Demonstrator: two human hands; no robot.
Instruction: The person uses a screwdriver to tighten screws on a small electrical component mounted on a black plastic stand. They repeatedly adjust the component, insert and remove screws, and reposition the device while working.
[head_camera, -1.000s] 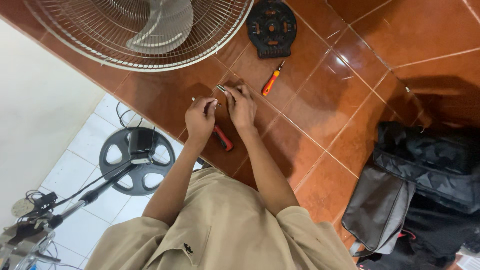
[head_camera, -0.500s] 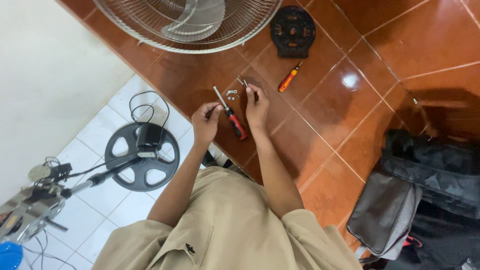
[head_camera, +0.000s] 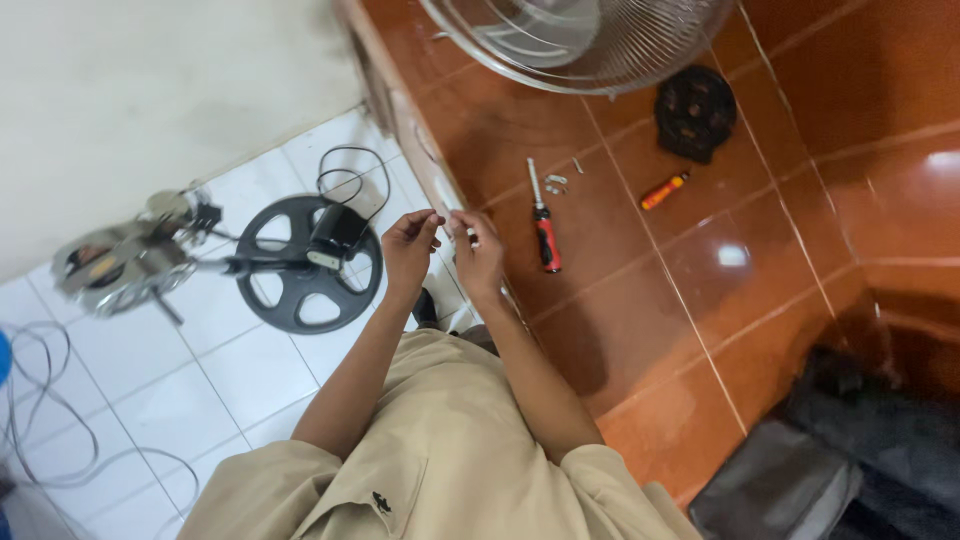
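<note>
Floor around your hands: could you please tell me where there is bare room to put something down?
Bare red tile lies right of the red-handled screwdriver, below the orange screwdriver, toward the dark bag. Crowded: small metal parts by the fan grille; black base and cables left of the hands.

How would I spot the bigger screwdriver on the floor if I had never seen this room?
Find the round wire fan guard at the top, lying on the glossy red-brown tiled floor. Just below it, right of the person's right hand, lies the red-and-black-handled screwdriver. It is longer than the small orange screwdriver farther right, and has a silver shaft.
</note>
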